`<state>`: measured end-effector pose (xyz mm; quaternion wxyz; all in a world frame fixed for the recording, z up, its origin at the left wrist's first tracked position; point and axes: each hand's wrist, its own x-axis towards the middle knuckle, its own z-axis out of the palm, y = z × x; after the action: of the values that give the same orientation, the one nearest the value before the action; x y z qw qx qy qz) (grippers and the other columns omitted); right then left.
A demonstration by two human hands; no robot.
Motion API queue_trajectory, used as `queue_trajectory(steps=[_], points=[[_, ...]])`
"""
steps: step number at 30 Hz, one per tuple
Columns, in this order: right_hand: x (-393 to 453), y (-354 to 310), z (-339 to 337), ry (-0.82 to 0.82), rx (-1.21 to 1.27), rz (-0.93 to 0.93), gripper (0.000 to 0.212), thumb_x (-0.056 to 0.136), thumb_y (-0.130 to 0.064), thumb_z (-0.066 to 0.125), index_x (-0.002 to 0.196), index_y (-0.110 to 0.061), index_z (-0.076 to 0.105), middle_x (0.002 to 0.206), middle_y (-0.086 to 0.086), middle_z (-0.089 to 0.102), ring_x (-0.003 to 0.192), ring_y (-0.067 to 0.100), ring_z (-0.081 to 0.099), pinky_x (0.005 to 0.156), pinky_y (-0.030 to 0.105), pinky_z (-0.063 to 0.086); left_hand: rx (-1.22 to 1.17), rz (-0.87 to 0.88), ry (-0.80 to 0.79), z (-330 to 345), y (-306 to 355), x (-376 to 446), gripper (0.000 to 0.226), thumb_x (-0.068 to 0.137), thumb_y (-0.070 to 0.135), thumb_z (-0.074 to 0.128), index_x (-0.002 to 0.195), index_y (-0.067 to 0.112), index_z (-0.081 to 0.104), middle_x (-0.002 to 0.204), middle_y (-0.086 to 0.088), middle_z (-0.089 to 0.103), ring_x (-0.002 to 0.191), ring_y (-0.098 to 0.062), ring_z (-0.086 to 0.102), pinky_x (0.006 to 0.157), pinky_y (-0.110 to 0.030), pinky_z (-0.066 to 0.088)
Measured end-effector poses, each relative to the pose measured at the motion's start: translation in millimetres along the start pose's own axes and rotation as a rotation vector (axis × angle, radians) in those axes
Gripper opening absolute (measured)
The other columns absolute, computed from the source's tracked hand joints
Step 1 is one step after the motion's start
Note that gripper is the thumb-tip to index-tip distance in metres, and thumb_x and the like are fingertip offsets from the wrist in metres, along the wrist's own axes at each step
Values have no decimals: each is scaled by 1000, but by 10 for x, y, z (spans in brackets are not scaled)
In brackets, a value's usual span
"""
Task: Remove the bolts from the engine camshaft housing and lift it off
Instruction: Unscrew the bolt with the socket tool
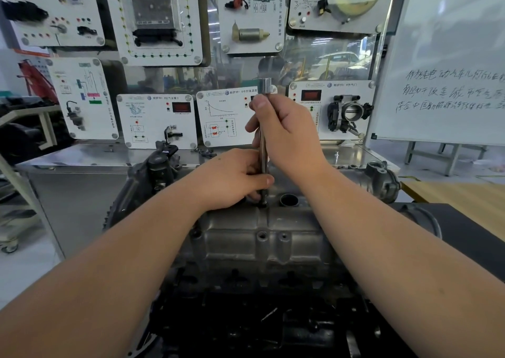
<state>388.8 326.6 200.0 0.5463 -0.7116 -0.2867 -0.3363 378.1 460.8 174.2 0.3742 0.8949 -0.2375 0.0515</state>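
- Wall (153, 18): training panels hang behind the steel bench (82, 158); a whiteboard (448, 65) stands at right.
- Your left hand (232, 177) curls round the lower shaft of the upright wrench (263, 150).
- Your right hand (284, 130) grips it higher up.
- Housing (259, 229): atop the engine, wrench tip seated beside an open bore (288, 200).

Bare forearms (123, 262), no sleeves
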Motion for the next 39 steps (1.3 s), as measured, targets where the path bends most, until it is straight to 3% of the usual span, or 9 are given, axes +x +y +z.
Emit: queue_trajectory(steps=[3, 6, 11, 16, 23, 27, 30, 35, 39], points=[[4, 25, 0, 32, -7, 0, 22, 91, -42, 64, 92, -21, 62, 78, 10, 69, 67, 28, 67, 62, 43, 57, 67, -5, 27, 7, -7, 13, 25, 94, 32, 69, 103, 9, 63, 78, 0, 71, 72, -10, 75, 60, -27, 52], [6, 45, -9, 75, -43, -14, 20, 95, -35, 63, 88, -17, 63, 78, 9, 69, 68, 27, 65, 65, 42, 56, 80, 3, 32, 7, -16, 9, 33, 94, 38, 68, 104, 7, 65, 82, -3, 72, 73, -9, 75, 71, -36, 56], [5, 50, -17, 42, -52, 12, 26, 102, -31, 51, 81, -20, 62, 68, -13, 66, 56, 1, 60, 56, 15, 44, 137, 32, -18, 7, 2, -15, 18, 101, 34, 57, 107, 19, 64, 92, 4, 73, 74, -5, 74, 76, -32, 54], [-16, 17, -24, 19, -86, -7, 30, 103, -31, 50, 82, -14, 62, 67, -10, 66, 58, -6, 59, 57, 13, 41, 133, 42, -24, 3, 4, -7, 9, 101, 31, 58, 101, 23, 63, 89, 5, 73, 72, -5, 74, 81, -32, 55], [-38, 22, 4, -15, -123, -26, 33, 96, -38, 62, 91, -6, 63, 79, 14, 69, 74, 29, 65, 69, 42, 50, 101, 38, -22, -4, -8, -22, 13, 101, 31, 58, 106, 22, 66, 94, 4, 74, 73, -5, 74, 74, -31, 51], [-44, 5, -3, 33, -68, -20, 22, 96, -30, 65, 82, -16, 56, 77, 12, 69, 74, 23, 68, 66, 35, 53, 91, 35, -23, 1, -15, -25, 15, 102, 29, 57, 108, 17, 64, 97, 0, 74, 74, -5, 74, 76, -31, 55], [-50, 0, -5, 0, -33, 12, 28, 101, -28, 57, 83, -7, 62, 69, -3, 69, 56, 7, 63, 55, 21, 48, 22, 40, -32, 5, -26, -29, 15, 104, 23, 55, 113, 13, 62, 103, 2, 74, 76, -3, 74, 61, -12, 51], [-55, -8, -13, -38, 4, 44, 32, 102, -31, 49, 92, -5, 64, 65, -6, 68, 53, 11, 62, 55, 26, 49, 67, 24, -13, 1, -33, -32, 13, 102, 29, 57, 106, 18, 62, 97, 5, 75, 76, -5, 75, 60, -19, 49], [-58, -5, -3, 1, -28, 45, 20, 95, -39, 63, 95, -18, 62, 75, 4, 71, 65, 22, 67, 64, 40, 56, 53, 31, 6, 9, -17, -40, 10, 99, 35, 62, 103, 26, 61, 89, 9, 73, 74, -7, 75, 62, -25, 47]])
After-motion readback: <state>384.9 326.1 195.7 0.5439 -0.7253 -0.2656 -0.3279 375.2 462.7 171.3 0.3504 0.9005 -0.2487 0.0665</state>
